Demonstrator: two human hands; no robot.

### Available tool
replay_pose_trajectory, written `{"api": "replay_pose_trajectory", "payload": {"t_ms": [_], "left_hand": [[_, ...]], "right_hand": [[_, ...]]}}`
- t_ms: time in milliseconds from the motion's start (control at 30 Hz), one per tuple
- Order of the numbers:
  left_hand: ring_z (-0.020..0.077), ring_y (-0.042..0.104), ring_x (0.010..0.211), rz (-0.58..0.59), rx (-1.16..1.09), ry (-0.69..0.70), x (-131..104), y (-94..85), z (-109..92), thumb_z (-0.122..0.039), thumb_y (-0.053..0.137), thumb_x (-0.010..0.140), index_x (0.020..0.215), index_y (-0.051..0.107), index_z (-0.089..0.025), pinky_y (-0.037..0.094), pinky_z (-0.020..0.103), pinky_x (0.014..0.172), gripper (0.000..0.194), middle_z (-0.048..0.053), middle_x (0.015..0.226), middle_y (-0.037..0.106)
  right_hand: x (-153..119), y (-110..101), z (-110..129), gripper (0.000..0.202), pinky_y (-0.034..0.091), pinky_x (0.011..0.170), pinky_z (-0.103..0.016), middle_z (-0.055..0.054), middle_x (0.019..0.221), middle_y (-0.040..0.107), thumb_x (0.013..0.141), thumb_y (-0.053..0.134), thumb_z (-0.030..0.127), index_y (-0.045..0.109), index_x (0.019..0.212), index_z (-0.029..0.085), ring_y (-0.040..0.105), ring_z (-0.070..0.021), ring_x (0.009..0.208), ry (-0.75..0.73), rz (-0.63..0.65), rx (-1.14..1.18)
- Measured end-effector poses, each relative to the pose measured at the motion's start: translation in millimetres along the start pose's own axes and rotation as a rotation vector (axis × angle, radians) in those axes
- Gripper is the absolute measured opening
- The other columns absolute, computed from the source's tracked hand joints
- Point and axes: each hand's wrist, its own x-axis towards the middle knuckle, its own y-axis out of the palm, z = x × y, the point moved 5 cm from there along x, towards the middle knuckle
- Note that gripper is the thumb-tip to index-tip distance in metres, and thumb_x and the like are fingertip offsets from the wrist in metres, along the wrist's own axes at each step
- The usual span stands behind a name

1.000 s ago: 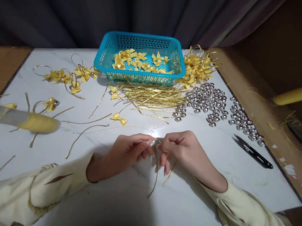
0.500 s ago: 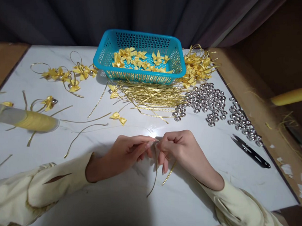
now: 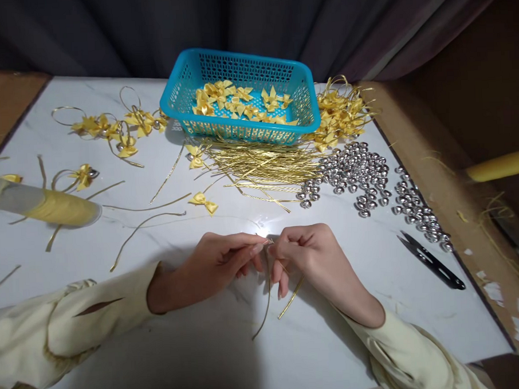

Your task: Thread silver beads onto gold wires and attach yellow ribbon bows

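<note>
Near the middle of the table, my left hand (image 3: 221, 258) and my right hand (image 3: 311, 255) face each other, fingertips almost meeting. Both pinch a thin gold cord (image 3: 268, 309), whose tail hangs below the fingers onto the white table. Another gold end (image 3: 290, 299) sticks out beneath my right hand. The part between the fingertips is small and partly hidden. Beyond my hands lie a yellow ribbon bow (image 3: 203, 203) and a loose bent cord (image 3: 144, 231). A bundle of gold cords (image 3: 267, 162) rests in front of the blue basket.
The blue basket (image 3: 243, 126) holds yellow bows. Silver beads (image 3: 357, 167) spread to its right, near black thread snips (image 3: 432, 261). Finished bows with cord loops (image 3: 339, 113) are piled behind. A clear tube with yellow wrapping (image 3: 66, 207) juts in from the left.
</note>
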Motion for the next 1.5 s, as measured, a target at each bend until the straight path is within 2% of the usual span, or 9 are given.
{"api": "replay_pose_trajectory", "payload": {"t_ms": [367, 800, 1100, 1500], "left_hand": [[0.0089, 0.052, 0.052, 0.0, 0.003, 0.0, 0.2, 0.3, 0.2, -0.024, 0.046, 0.092, 0.101, 0.066, -0.013, 0.046, 0.018, 0.051, 0.025, 0.001, 0.067, 0.068], [0.0096, 0.052, 0.052, 0.005, 0.014, -0.008, 0.2, 0.7, -1.6, -0.03, 0.044, 0.093, 0.101, 0.066, -0.012, 0.046, 0.019, 0.052, 0.03, 0.003, 0.067, 0.068], [0.0096, 0.053, 0.052, 0.01, 0.029, 0.01, -0.4, 0.3, -0.1, -0.026, 0.045, 0.093, 0.102, 0.065, -0.011, 0.046, 0.019, 0.052, 0.027, 0.003, 0.067, 0.068], [0.0094, 0.055, 0.052, -0.008, 0.036, 0.022, -1.8, 0.8, 3.6, -0.026, 0.046, 0.093, 0.118, 0.061, -0.017, 0.046, 0.019, 0.051, 0.031, 0.001, 0.067, 0.069]], "right_hand": [[-0.1, -0.4, 0.4, 0.022, 0.043, 0.041, -0.02, -0.001, 0.043, 0.062, 0.065, 0.045, 0.011, 0.047, 0.044, 0.017, 0.057, -0.0122, 0.032, 0.0, -0.019, 0.007], [0.5, -2.6, -0.8, 0.023, 0.044, 0.041, -0.02, -0.001, 0.042, 0.061, 0.067, 0.046, 0.012, 0.051, 0.046, 0.017, 0.058, -0.0124, 0.033, -0.003, -0.055, -0.006], [0.0, 0.1, -1.4, 0.021, 0.044, 0.044, -0.022, 0.0, 0.041, 0.06, 0.066, 0.046, 0.012, 0.05, 0.046, 0.017, 0.058, -0.0131, 0.033, -0.008, -0.05, -0.007], [0.2, 0.2, -1.4, 0.021, 0.045, 0.045, -0.023, -0.001, 0.041, 0.06, 0.067, 0.047, 0.015, 0.051, 0.046, 0.017, 0.057, -0.0134, 0.033, -0.012, -0.069, 0.015]]}}
